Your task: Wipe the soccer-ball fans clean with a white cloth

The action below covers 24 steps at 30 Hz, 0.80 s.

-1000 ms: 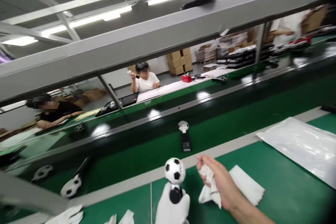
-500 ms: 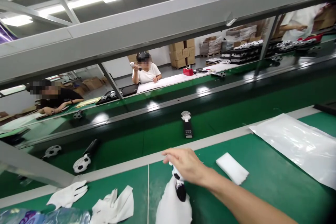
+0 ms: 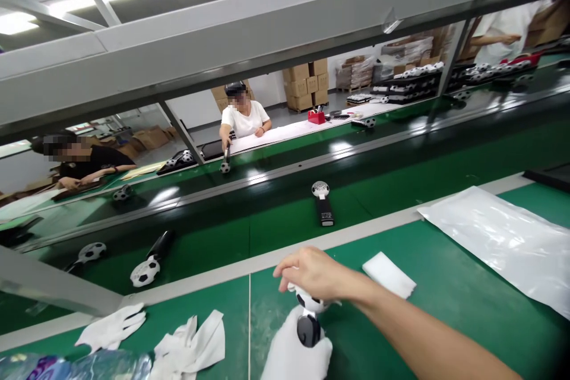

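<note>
My gloved left hand (image 3: 289,351) wraps round the football-headed device (image 3: 310,303) at six o'clock in my view, above the counter (image 3: 454,309), seemingly to steady it; my bare right hand (image 3: 312,273) curls over its head, whether pinching anything I can't tell.

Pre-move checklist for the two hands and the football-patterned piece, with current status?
1. White-gloved left hand gripping the white-and-black football-patterned device at its black part: ok
2. Bare right hand over the device's ball-shaped head: ok
3. Both hands gloved: not ok, right is bare
4. Ball-shaped head in full view: not ok, partly covered
5. What lies between right palm and head: cannot tell, hidden
6. Flat white fabric glove clear of both hands: ok
</note>
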Each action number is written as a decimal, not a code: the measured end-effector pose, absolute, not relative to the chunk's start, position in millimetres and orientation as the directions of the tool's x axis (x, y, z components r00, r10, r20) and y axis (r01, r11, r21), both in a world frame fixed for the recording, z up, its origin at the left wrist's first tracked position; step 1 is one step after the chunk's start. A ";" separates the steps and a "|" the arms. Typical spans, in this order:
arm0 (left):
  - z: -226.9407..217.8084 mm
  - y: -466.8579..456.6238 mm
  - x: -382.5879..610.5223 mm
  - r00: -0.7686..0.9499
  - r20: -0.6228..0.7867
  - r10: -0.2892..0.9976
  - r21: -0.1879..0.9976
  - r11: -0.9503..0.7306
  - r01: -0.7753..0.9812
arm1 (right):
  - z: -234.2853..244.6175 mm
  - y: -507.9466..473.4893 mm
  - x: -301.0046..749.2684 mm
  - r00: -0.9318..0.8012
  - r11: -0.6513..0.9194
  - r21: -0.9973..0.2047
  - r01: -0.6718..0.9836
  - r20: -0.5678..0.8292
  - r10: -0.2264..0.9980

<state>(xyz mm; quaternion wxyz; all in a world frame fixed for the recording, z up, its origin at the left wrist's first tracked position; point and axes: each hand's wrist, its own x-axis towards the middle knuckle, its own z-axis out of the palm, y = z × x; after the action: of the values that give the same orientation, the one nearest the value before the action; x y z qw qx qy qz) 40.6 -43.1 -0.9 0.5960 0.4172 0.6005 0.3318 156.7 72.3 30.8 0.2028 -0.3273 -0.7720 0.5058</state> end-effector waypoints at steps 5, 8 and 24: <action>-4.9 -37.3 41.8 0.245 -0.497 0.832 0.854 0.519 -0.028 | 10.6 95.3 168.1 -0.828 -0.462 -0.859 -0.221 -0.086 0.554; 0.2 -36.5 38.7 0.264 -0.503 0.823 0.839 0.539 -0.082 | -7.6 80.8 160.8 -0.625 -0.438 -0.786 -0.437 -0.085 0.776; -0.5 -35.8 32.2 0.247 -0.474 0.845 0.879 0.471 0.075 | -31.4 90.3 150.2 -0.461 -0.452 -0.766 -0.457 -0.230 0.857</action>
<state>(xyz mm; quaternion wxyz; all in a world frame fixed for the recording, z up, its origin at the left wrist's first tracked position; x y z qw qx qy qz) 32.2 -35.8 -0.5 0.6654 0.4254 0.5409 0.2893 150.2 90.3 -31.4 0.4145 -0.3124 -0.3197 0.7927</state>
